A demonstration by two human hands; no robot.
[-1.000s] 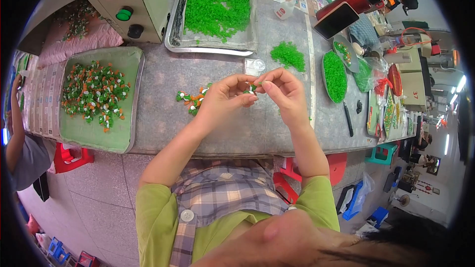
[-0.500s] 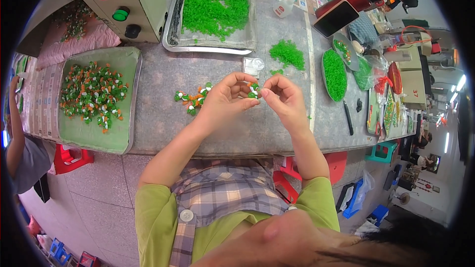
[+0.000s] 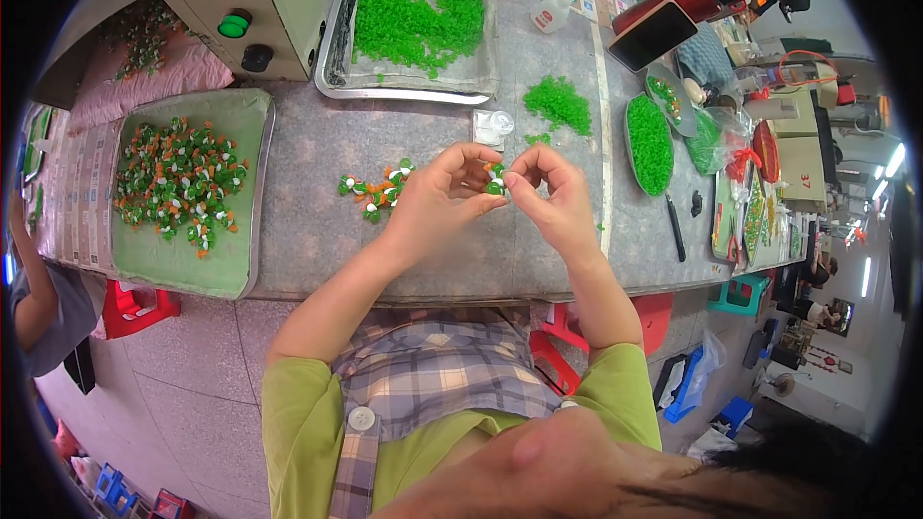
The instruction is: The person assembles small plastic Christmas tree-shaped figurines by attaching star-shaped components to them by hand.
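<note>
My left hand (image 3: 437, 194) pinches a small green, white and orange figurine (image 3: 494, 181) between thumb and fingers above the grey table. Close against its right side, my right hand (image 3: 553, 200) has thumb and forefinger pressed together; whatever they hold is too small to name. Left of my left hand lies a small cluster of similar figurines (image 3: 370, 194). Just beyond my hands sits a small white square with a clear round dish (image 3: 494, 124) on it. A loose heap of tiny bright green pieces (image 3: 560, 106) lies past my right hand.
A green-lined tray (image 3: 236, 259) of figurines stands at left, beneath a cabinet (image 3: 288, 10) with lit buttons. Ahead is a metal tray (image 3: 413, 95) of green pieces. At right are an oval dish of green pieces (image 3: 651, 146), a black-handled tool (image 3: 676, 229) and a phone (image 3: 654, 36).
The figurine has turned slightly between my fingertips, and my right fingertips have shifted a little to the left. At far left, another person's arm has moved lower.
</note>
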